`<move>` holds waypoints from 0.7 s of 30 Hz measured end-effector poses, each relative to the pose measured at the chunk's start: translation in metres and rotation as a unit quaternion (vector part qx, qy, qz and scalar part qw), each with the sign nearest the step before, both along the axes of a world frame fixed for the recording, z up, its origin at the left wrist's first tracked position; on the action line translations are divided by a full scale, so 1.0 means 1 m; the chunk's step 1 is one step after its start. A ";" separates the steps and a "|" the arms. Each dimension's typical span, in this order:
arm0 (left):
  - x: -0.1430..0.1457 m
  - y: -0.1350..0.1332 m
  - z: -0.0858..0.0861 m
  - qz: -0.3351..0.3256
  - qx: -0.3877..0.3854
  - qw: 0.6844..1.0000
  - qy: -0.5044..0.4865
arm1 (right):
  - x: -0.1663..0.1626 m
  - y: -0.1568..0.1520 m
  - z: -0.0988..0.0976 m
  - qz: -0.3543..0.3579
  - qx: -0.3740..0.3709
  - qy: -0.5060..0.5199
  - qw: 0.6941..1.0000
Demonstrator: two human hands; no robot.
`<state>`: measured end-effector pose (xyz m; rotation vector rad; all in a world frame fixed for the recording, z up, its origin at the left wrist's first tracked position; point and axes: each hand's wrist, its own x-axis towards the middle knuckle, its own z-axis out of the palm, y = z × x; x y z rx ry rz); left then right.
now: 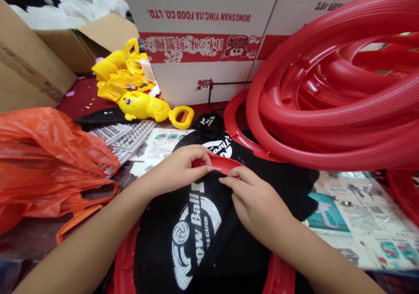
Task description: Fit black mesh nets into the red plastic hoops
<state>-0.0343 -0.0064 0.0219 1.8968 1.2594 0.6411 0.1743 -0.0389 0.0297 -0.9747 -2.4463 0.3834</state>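
Observation:
A red plastic ring [225,164] lies in front of me, partly covered by black mesh fabric [240,237] with white "Throw Ball" print. My left hand [191,165] pinches the ring's far rim between thumb and fingers, at the fabric's edge. Just to its right, my right hand [250,193] has its thumb and forefinger closed on the fabric edge against the same rim. The ring's lower sides show beneath the cloth near the bottom of the view. More black fabric spreads out beyond both hands.
Several red rings [327,123] are stacked at the right. Yellow plastic toys [147,106] lie at the back left, near an orange plastic bag [55,158]. A white carton [196,80] stands behind. Printed sheets [353,211] cover part of the table.

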 end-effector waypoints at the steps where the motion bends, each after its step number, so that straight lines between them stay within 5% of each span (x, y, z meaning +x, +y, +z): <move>1: 0.000 0.000 0.000 -0.011 0.006 1.000 0.005 | 0.000 0.000 -0.001 0.001 0.011 -0.009 1.000; 21: 0.008 -0.004 -0.006 -0.010 0.075 0.996 0.048 | -0.004 0.001 -0.007 -0.041 0.161 -0.168 0.972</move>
